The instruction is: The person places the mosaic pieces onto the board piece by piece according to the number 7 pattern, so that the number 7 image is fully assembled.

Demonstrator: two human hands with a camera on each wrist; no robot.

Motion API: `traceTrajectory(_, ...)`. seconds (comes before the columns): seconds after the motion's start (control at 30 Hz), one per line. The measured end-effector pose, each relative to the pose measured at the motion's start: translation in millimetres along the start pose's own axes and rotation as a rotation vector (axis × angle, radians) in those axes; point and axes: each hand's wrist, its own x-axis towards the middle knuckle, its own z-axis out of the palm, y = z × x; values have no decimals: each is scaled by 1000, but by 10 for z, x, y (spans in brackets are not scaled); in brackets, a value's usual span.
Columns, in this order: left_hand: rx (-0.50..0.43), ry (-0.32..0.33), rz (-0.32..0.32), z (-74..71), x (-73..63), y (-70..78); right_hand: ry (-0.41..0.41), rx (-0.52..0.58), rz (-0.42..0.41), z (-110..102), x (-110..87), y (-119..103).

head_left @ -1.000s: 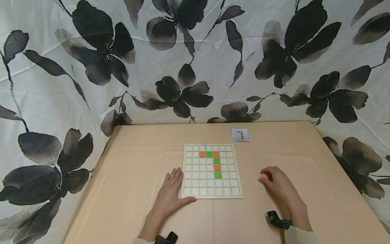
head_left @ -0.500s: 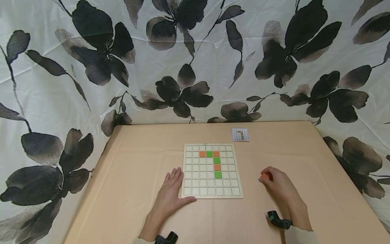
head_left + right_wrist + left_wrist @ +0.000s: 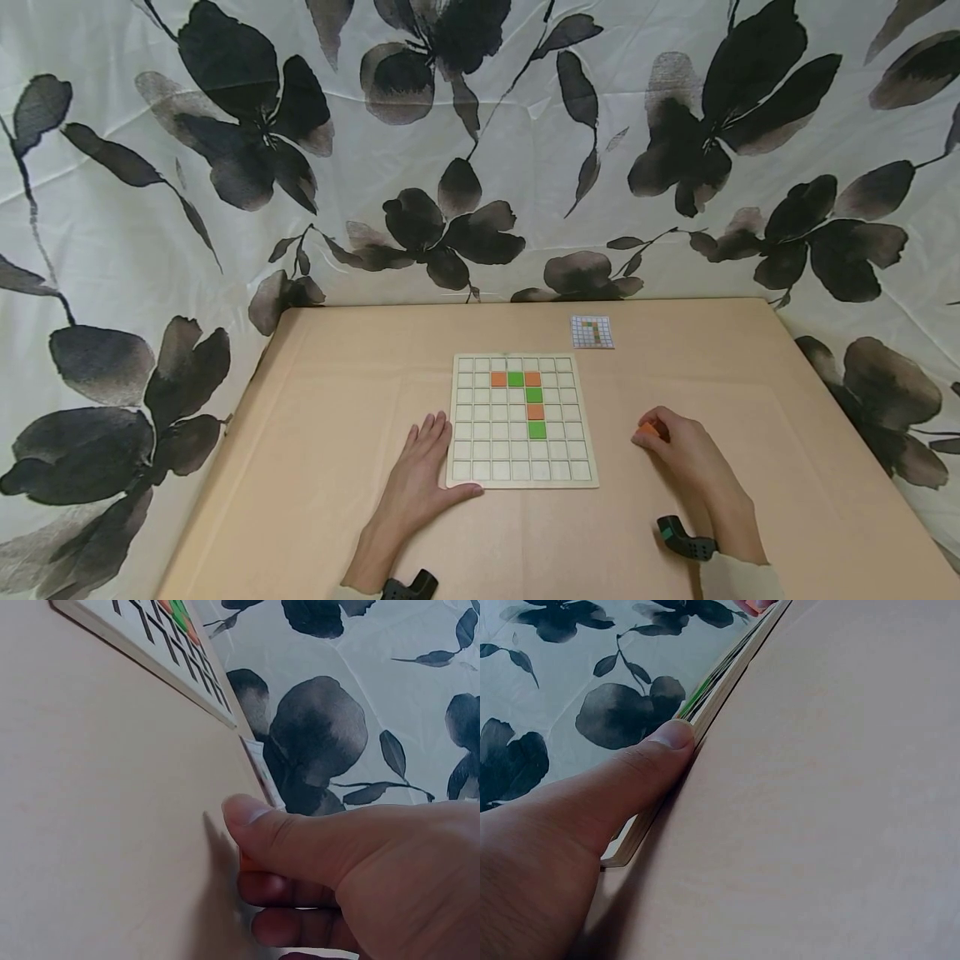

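Observation:
A pale board (image 3: 480, 451) with a grid of square cells lies on the table. Several orange and green square tiles fill cells in its upper middle, among them an orange tile (image 3: 535, 412) and a green tile (image 3: 537, 430). Fingers straight, my left hand (image 3: 414, 483) rests along the board's left side, its thumb (image 3: 671, 735) against the near edge. To the right of the board, my right hand (image 3: 690, 454) pinches an orange tile (image 3: 648, 430) between thumb and fingers. Only a sliver of that tile shows in the right wrist view, the thumb (image 3: 262, 821) hiding the rest.
Beyond the board's far right corner lies a small card (image 3: 592, 332) printed with a grid and a coloured pattern. Around the wooden table (image 3: 315, 400) hangs white cloth (image 3: 300, 208) with dark flowers. Black bands (image 3: 684, 540) sit on both wrists.
My right hand has shifted very slightly left, with the orange tile still pinched in its fingers. My left hand and the board have stayed where they were.

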Motion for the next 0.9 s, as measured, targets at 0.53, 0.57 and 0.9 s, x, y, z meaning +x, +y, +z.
traceTrajectory(0.53, -5, -6, -9, 0, -3, 1, 2, -24, -14, -2, 106, -129)
traceTrajectory(0.57, -7, -6, -9, 0, -3, 1, 2, -25, -12, 2, 112, -134)
traceTrajectory(0.9, 4, -9, -10, -1, -6, -6, -16, -16, -21, 20, 134, -244)
